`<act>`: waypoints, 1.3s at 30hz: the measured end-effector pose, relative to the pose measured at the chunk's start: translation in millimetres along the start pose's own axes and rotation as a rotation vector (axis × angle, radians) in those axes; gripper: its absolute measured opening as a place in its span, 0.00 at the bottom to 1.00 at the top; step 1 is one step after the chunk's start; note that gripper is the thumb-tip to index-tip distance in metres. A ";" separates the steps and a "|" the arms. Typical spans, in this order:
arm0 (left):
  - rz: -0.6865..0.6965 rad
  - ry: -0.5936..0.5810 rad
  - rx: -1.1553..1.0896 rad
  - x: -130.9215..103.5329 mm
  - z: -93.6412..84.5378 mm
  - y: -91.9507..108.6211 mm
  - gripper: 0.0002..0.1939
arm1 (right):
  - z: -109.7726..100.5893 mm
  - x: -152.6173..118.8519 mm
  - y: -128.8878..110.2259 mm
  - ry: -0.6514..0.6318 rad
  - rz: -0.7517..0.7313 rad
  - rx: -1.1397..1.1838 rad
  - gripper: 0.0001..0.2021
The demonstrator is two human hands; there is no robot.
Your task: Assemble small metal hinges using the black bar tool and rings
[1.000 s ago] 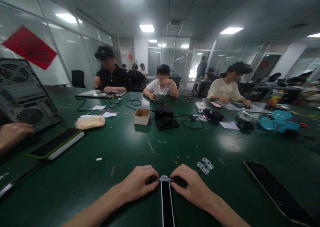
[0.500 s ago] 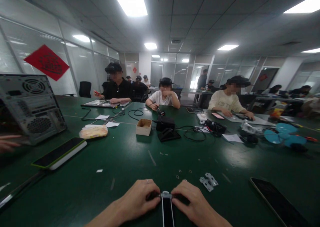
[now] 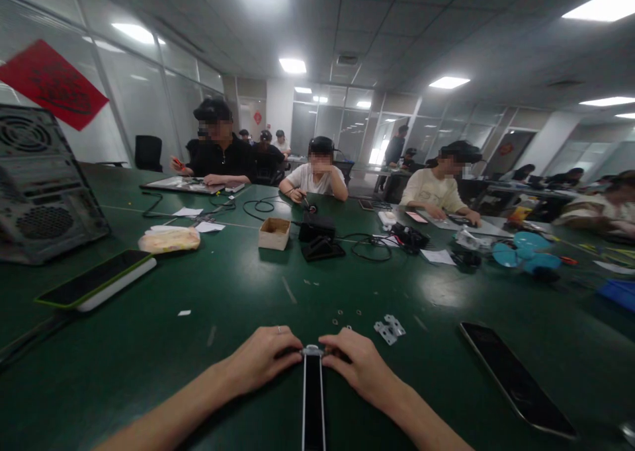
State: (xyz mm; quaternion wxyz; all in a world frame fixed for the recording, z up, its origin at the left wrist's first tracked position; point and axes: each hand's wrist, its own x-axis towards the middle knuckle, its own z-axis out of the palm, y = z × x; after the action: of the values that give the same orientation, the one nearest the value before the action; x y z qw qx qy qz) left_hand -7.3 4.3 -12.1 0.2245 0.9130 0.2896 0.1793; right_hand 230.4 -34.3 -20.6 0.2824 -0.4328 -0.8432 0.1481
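A long narrow black bar with pale edges point(image 3: 313, 401) points away from me on the green tabletop. Across its far end sits a small silvery metal bracket point(image 3: 312, 350). My left hand point(image 3: 260, 358) pinches the bracket's left side between thumb and fingertips. At the right side, my right hand point(image 3: 362, 365) has its thumb and index finger closed on the bracket's other end. Beyond my right hand lie loose metal brackets point(image 3: 389, 329) and several small nuts or washers point(image 3: 340, 313).
To the right lies a black phone point(image 3: 516, 378). A green-edged phone point(image 3: 99, 279) rests at the left, near a computer case point(image 3: 47, 193). Further off stand a small open box point(image 3: 274, 234), a black device point(image 3: 317, 229) and blue fan blades point(image 3: 526, 252). Co-workers sit across the table point(image 3: 233, 286).
My view has shifted, so the table things appear further left and higher. Both hands stay at the bracket on the bar's end; the right fingers are slightly re-placed.
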 end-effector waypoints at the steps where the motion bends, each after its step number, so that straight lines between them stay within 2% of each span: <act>1: 0.001 0.000 -0.002 -0.1 0.4 -0.8 0.10 | -0.1 0.5 -0.9 -0.006 -0.028 -0.021 0.11; 5: 0.008 0.000 0.007 -0.4 -0.2 -1.0 0.12 | -1.6 1.9 -6.4 -0.049 -0.129 -0.130 0.10; 10: 0.031 0.017 0.045 -0.2 -0.9 -0.5 0.10 | -14.8 3.7 -6.8 -0.055 -0.145 -0.210 0.14; 12: 0.028 0.013 0.057 -0.1 -2.1 0.3 0.09 | -24.2 5.0 -1.0 0.011 -0.110 -0.227 0.16; 15: 0.020 -0.012 0.064 -0.1 -5.8 3.6 0.09 | -35.9 7.0 12.5 0.121 0.022 -0.284 0.11; 17: 0.005 -0.028 0.071 0.0 -8.6 6.6 0.09 | -38.2 7.9 21.5 0.144 0.097 -0.333 0.10; 20: -0.024 -0.035 0.084 0.4 -12.4 10.6 0.09 | -33.6 10.0 28.9 0.096 0.156 -0.379 0.12; 24: -0.031 -0.033 0.096 0.4 -14.8 13.9 0.09 | -26.9 17.3 22.4 0.004 0.209 -0.418 0.13; 30: -0.053 -0.049 0.097 -0.5 -15.0 15.5 0.10 | -34.4 34.8 9.5 -0.136 0.379 -0.452 0.12; 39: -0.071 -0.060 0.089 -1.2 -16.5 17.4 0.10 | -39.5 63.0 22.2 -0.294 0.622 -0.335 0.06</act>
State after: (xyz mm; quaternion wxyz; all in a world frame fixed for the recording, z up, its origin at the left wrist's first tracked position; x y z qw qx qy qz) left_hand -7.9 -4.2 10.4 0.1986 0.9162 0.3226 0.1309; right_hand 239.2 30.2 21.8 0.0253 -0.6824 -0.7155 0.1472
